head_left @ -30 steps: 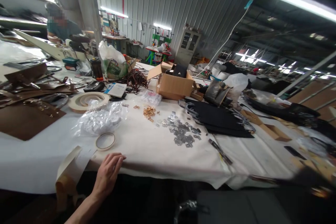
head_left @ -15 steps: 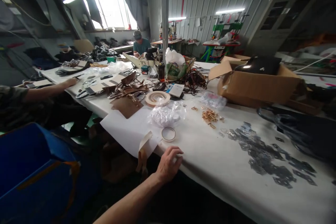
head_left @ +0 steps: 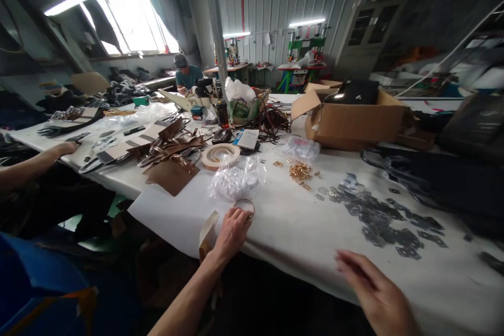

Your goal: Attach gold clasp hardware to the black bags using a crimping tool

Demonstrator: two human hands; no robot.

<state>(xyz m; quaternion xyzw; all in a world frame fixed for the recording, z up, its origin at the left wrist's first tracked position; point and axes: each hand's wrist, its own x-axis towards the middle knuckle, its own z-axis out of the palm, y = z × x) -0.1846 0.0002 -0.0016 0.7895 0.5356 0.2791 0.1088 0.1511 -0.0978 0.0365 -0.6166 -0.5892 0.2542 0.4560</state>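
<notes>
A ring-shaped tape roll [head_left: 244,200] lies on the white-covered table [head_left: 291,226], near its front edge, just beyond a plastic bag's [head_left: 236,181] near side. The left hand [head_left: 233,231] has its fingers at the ring's near rim; whether that grip is closed on it, I cannot tell. The right hand [head_left: 376,291], blurred, has a loose grip, fingers extended, near small metal plates [head_left: 374,212]. Farther back are gold-coloured fittings [head_left: 300,172] and a cardboard box [head_left: 354,126].
</notes>
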